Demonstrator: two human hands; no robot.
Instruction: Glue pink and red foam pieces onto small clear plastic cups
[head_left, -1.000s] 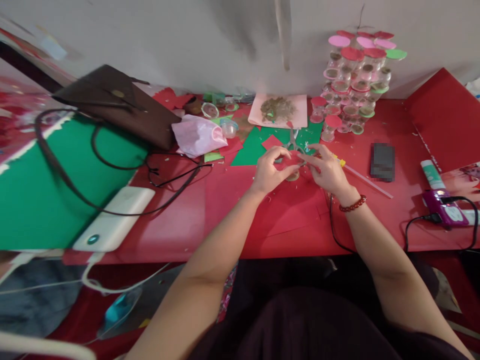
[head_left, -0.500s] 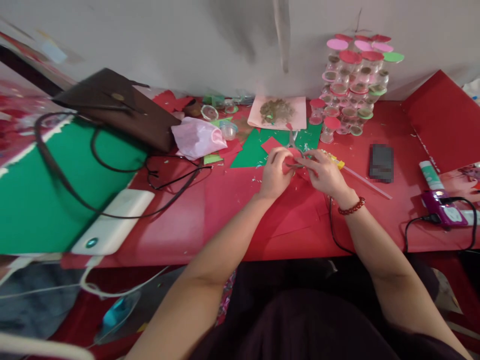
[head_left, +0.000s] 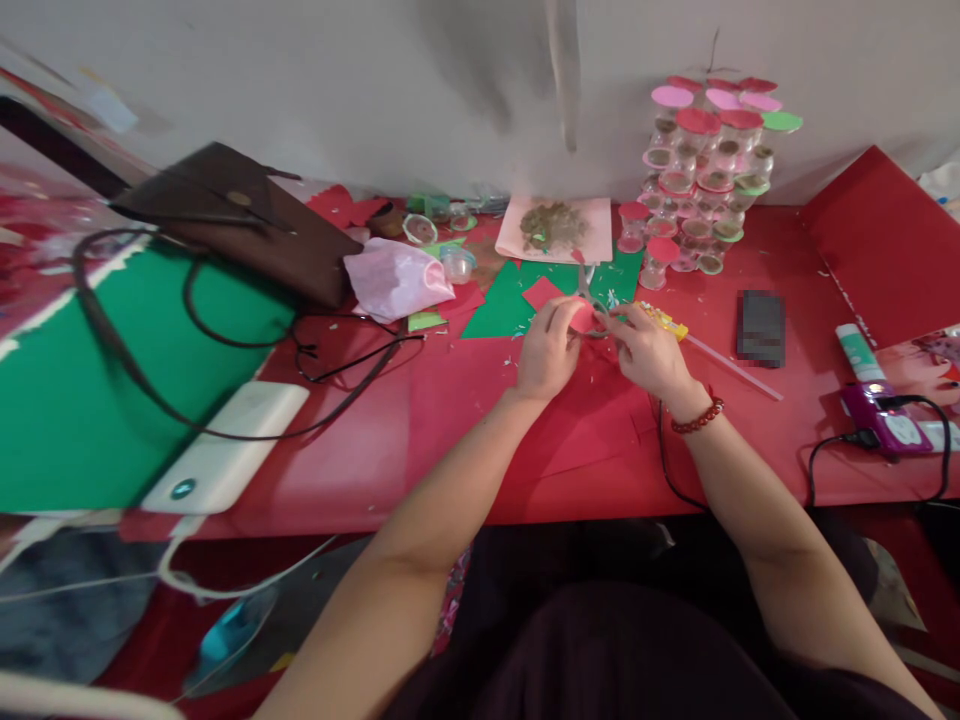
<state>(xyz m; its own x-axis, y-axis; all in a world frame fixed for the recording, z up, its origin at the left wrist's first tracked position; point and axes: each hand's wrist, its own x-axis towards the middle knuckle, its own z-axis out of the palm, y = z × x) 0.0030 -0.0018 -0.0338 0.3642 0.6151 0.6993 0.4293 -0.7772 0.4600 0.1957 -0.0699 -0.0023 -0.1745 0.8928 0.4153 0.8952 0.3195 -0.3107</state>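
A small rounded piece of red paper is pinched between the thumb and fingers of my left hand. Just to its right, my right hand has its fingertips drawn together by the paper's edge; what they grip, if anything, is too small to make out. A pair of scissors is at my fingertips, blades pointing away from me, its handles partly covered. Beyond my left hand a red paper scrap rests on a green sheet.
Stacked clear cups with coloured discs stand back right, near a phone-like dark rectangle. A pink sheet bears a brownish heap. Leftward are a white pouch, a brown bag and a white power bank.
My right fingers have drawn back slightly to the right from across the red paper, showing more of it. My left hand keeps its hold, and the view has shifted slightly.
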